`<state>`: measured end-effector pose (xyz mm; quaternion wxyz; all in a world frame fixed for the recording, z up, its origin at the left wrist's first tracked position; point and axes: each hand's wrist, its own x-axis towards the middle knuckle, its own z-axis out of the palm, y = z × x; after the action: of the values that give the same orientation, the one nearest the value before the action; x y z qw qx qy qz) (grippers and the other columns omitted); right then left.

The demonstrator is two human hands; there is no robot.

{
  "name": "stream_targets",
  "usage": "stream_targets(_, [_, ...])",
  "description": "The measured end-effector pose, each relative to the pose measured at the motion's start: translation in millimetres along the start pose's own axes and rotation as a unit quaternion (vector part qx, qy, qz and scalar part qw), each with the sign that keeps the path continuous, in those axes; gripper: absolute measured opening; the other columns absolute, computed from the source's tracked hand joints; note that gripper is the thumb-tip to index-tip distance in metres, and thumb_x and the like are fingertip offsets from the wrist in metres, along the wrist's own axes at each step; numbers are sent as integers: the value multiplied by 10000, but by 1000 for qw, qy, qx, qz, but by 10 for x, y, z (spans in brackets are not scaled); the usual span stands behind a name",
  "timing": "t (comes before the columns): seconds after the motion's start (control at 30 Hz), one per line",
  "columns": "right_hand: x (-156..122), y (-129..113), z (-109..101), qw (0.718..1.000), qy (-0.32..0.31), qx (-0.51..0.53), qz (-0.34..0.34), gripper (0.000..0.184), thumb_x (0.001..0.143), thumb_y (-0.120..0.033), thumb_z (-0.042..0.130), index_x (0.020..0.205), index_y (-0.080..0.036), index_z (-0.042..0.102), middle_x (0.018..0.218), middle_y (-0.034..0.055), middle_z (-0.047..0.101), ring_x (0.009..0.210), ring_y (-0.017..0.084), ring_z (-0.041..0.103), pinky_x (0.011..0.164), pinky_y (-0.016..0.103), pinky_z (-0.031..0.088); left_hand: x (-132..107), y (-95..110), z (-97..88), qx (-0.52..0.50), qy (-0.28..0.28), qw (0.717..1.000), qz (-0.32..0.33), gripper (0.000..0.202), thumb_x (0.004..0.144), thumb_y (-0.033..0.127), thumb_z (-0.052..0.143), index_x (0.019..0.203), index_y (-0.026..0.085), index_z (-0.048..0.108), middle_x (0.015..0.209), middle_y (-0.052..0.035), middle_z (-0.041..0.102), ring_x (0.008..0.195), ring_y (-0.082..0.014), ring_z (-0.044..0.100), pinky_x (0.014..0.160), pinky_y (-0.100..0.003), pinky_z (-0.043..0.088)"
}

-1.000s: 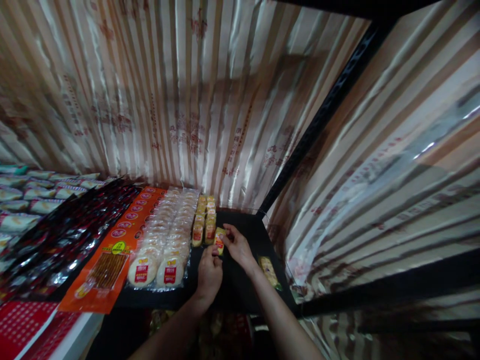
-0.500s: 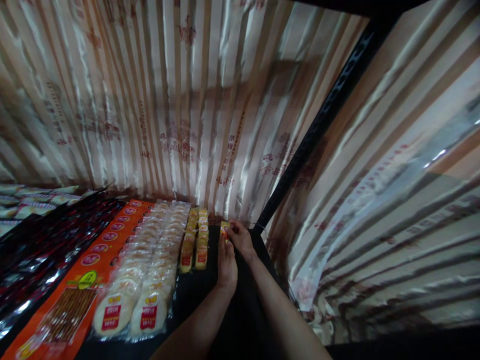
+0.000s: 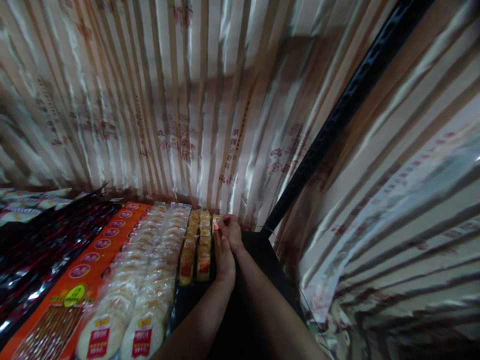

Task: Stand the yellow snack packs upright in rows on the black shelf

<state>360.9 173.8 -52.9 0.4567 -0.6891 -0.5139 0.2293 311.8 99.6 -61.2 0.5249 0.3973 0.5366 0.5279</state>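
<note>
Yellow snack packet (image 3: 216,223) at my fingertips, I stretch both bare forearms over the black shelf (image 3: 264,250). Nearest to me on the left are the front ends of two long rows of round white crackers (image 3: 142,332) in clear wrap with red labels. Beside them on the left runs a strip of orange packets (image 3: 80,272), brown sticks showing at its near end. Dark shiny packets (image 3: 56,250) spread beyond that strip. Just right of the crackers stand two short rows of small yellow packets (image 3: 203,262).

My left hand (image 3: 225,257) lies beside those yellow rows, its fingers straight, close together and pointing away from me, tips at the snack packet's near side; I cannot tell whether they grip it. A little farther, my right hand (image 3: 231,231) is nearly closed, bent fingers pinching the packet from its right. That packet is at the back of the shelf, just beside the right-hand yellow row's far end, partly hidden by my fingers. White packets (image 3: 22,205) lie at the back left. Behind everything hangs pleated shiny sheeting (image 3: 210,100) with red print, and a black post (image 3: 330,120) slants across it.
</note>
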Motion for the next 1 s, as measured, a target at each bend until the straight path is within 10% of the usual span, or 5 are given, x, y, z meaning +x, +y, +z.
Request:
stream_targets(0.73, [-160,148,74,998,-41,-37,-15,120,721,-334,562,747,-218,573,800,46,632,745,181,585,718,291,436,176,-43,-8,17,56,998,-3,370,907,244,318,1231,144,465,1390,-95,411,1342,-164,257,1131,-323,154])
stream_targets(1.0, [-594,37,-496,996,9,-78,-49,220,733,-220,527,937,-192,603,955,79,620,886,207,578,817,312,445,-62,33,20,19,25,999,-23,333,889,257,369,1179,147,491,1372,-113,431,1337,-189,269,1107,-329,223])
